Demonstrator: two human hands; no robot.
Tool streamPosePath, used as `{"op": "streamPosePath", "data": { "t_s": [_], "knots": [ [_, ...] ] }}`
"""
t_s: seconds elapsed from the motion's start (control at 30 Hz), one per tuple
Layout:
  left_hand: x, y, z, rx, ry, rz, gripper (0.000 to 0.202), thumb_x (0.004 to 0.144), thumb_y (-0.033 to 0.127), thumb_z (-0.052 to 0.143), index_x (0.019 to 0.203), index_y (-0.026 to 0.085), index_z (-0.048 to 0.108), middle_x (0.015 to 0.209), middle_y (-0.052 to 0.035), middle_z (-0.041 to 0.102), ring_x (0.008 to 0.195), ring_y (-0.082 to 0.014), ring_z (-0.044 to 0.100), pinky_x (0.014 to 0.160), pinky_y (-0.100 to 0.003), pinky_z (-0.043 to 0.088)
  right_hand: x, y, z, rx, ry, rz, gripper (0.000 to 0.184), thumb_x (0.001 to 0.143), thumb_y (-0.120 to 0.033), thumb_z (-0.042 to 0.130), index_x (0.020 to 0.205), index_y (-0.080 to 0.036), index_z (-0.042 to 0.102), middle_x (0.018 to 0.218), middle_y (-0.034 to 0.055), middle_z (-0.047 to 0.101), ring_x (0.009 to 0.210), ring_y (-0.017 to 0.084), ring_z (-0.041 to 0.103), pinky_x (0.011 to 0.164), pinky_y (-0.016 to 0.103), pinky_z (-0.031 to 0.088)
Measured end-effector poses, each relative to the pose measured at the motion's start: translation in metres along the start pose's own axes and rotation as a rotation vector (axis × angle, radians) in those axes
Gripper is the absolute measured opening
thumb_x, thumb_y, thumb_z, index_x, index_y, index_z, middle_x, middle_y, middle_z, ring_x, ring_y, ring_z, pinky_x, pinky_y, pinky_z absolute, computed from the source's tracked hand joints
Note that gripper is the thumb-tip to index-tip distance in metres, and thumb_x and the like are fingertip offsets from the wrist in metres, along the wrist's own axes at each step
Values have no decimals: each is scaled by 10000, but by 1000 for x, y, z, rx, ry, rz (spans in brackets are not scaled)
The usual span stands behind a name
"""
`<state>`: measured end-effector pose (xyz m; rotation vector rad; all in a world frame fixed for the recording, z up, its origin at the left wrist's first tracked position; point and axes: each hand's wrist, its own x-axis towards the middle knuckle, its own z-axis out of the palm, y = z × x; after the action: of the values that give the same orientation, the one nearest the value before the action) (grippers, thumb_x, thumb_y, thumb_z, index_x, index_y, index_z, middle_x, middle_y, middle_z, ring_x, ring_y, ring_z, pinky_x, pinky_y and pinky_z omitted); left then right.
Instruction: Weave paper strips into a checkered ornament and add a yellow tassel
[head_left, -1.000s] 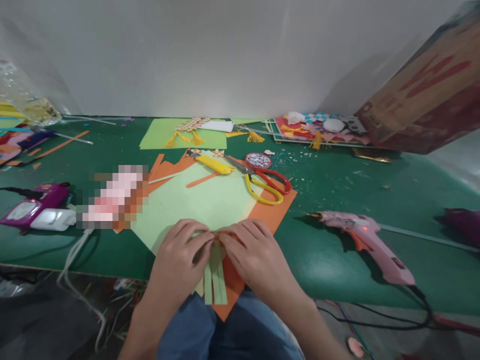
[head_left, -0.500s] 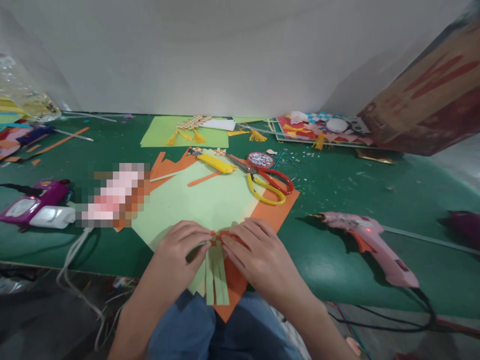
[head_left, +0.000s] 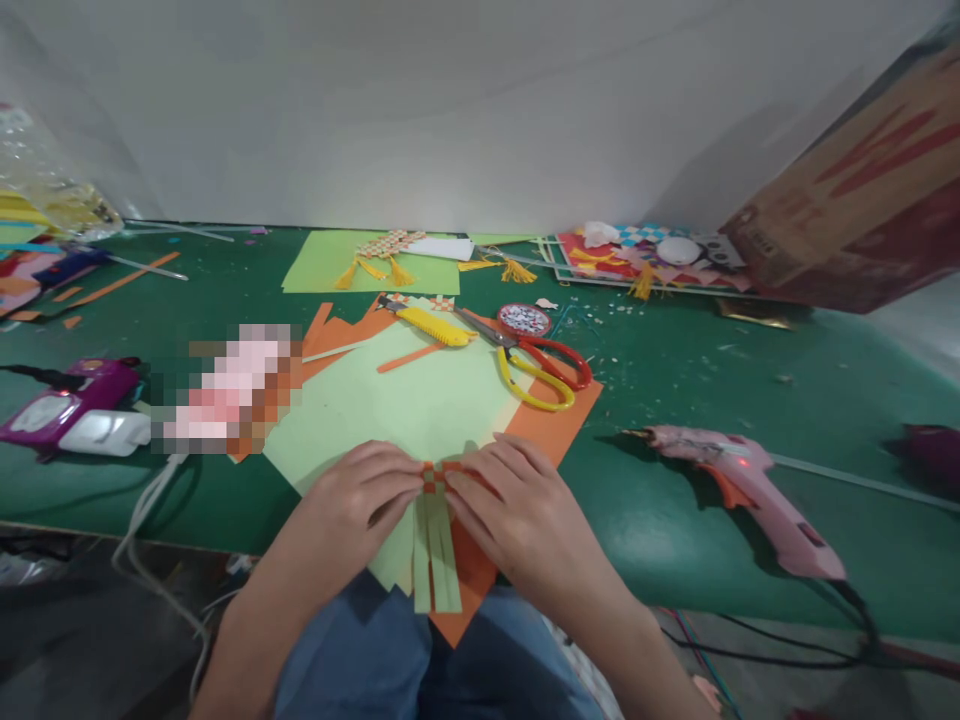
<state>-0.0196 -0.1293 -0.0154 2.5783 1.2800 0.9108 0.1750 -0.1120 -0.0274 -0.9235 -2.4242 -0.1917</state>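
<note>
Between my hands is a small woven piece of green and orange paper strips [head_left: 436, 545], its pale green ends hanging toward me and a little orange check at its top. My left hand [head_left: 360, 505] pinches the left side of the weave. On the right side, my right hand [head_left: 517, 500] is closed on it, partly covering an orange strip. Underneath lie a light green sheet [head_left: 375, 400] and an orange sheet [head_left: 574, 415]. Beyond my fingers rest a yellow utility knife [head_left: 435, 325], scissors [head_left: 536, 370] with one red and one yellow handle, and a loose orange strip [head_left: 405, 358].
A pink glue gun [head_left: 750, 490] with a lit red light lies at the right, its cable over the table edge. At the left are a purple device [head_left: 67, 410] and a blurred-out pink object [head_left: 232, 385]. Tasselled woven pieces [head_left: 390, 250] and a cardboard box [head_left: 847, 200] stand behind.
Hardly anything differs. Both hands keep their hold on the woven strips, and the whole view has shifted very slightly.
</note>
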Motion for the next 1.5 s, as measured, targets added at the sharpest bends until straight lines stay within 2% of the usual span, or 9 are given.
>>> {"op": "streamPosePath", "data": {
  "t_s": [0.13, 0.33, 0.87, 1.03, 1.2, 1.37, 1.5],
  "knots": [
    [-5, -2, 2, -24, 46, -25, 121, 880, 116, 534, 897, 153, 648, 941, -60, 719, 957, -180, 647, 846, -333, 569, 5, -3, 1, -21, 6, -20, 158, 891, -189, 517, 850, -151, 665, 797, 43, 640, 819, 174, 535, 942, 357, 405],
    [-9, -2, 3, -34, 34, -94, 138, 862, 98, 518, 871, 171, 634, 1034, -78, 699, 1034, -199, 622, 887, -372, 550, 11, -7, 3, -52, -19, -85, 88, 816, -109, 576, 792, -139, 655, 768, 39, 610, 781, 179, 500, 913, 348, 416],
    [-9, 0, 3, -72, 1, -103, 147, 844, 73, 512, 865, 166, 623, 996, -85, 679, 1001, -194, 618, 872, -362, 541, 11, -8, 2, -15, -46, -89, 145, 839, -89, 528, 762, -136, 642, 744, 49, 583, 735, 175, 467, 821, 336, 430],
    [-9, 1, 3, -67, -13, -104, 141, 836, 80, 521, 881, 165, 625, 1006, -87, 673, 1008, -201, 614, 876, -379, 544, 9, -8, 3, 4, -46, -65, 172, 860, -97, 502, 788, -148, 649, 771, 50, 603, 754, 175, 487, 839, 333, 430],
    [-10, 0, 3, -55, -25, -97, 115, 856, 123, 543, 924, 172, 622, 1021, -89, 666, 1023, -205, 610, 885, -384, 540, 2, -3, -2, 34, 0, -6, 201, 897, -123, 474, 960, -119, 665, 852, 57, 663, 823, 177, 547, 871, 337, 426],
    [-10, -1, 5, -61, -9, -95, 129, 879, 178, 546, 981, 178, 624, 1007, -84, 675, 1014, -202, 615, 886, -383, 539, -11, 1, -7, 29, 42, 56, 214, 917, -164, 465, 922, -134, 677, 833, 56, 677, 804, 166, 571, 793, 325, 448],
    [-11, -2, 5, -58, -2, -94, 133, 874, 170, 552, 986, 173, 624, 1015, -82, 678, 1019, -205, 616, 885, -386, 541, -14, 1, -6, 35, 49, 75, 229, 921, -172, 456, 918, -143, 683, 842, 53, 678, 810, 165, 571, 794, 323, 447]
  ]
}}
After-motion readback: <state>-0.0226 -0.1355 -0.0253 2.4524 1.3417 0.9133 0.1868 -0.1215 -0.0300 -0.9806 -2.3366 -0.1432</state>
